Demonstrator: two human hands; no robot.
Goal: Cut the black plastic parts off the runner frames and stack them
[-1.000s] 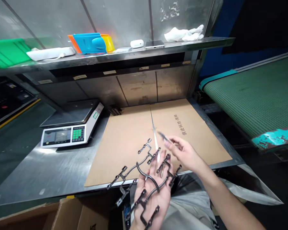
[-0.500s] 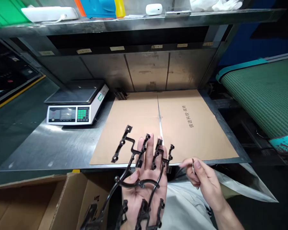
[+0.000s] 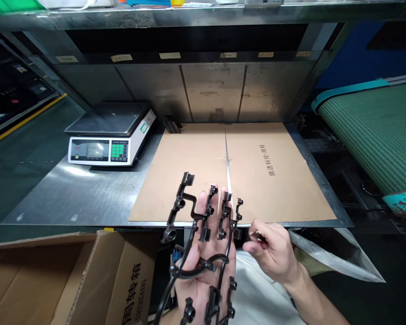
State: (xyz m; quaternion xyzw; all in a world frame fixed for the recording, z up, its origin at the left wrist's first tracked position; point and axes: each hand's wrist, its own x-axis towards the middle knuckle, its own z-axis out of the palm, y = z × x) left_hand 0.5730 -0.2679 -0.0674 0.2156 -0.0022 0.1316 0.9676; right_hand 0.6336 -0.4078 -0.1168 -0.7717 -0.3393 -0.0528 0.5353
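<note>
My left hand [image 3: 203,282] is held up with the palm towards me and the fingers spread. A black moulded plastic runner frame [image 3: 186,194] with several branching arms lies across that palm and fingers, held by the hand. My right hand [image 3: 270,253] is just to its right, apart from the frame, pinching a small metal piece [image 3: 257,235] between thumb and forefinger. The piece is mostly hidden by the fingers, so I cannot tell what tool it is. Both hands are over the front edge of a flattened cardboard sheet [image 3: 189,171].
The cardboard lies on a steel table [image 3: 71,198], with a digital scale [image 3: 101,151] to its left. A printed carton [image 3: 128,280] stands at lower left. A green conveyor belt [image 3: 372,135] runs at right, and a steel shelf [image 3: 189,13] crosses the top.
The view has tilted down, pushing the shelf items out of frame. The runner frame has turned more upright on my left hand, and my right hand has dropped lower and nearer my body.
</note>
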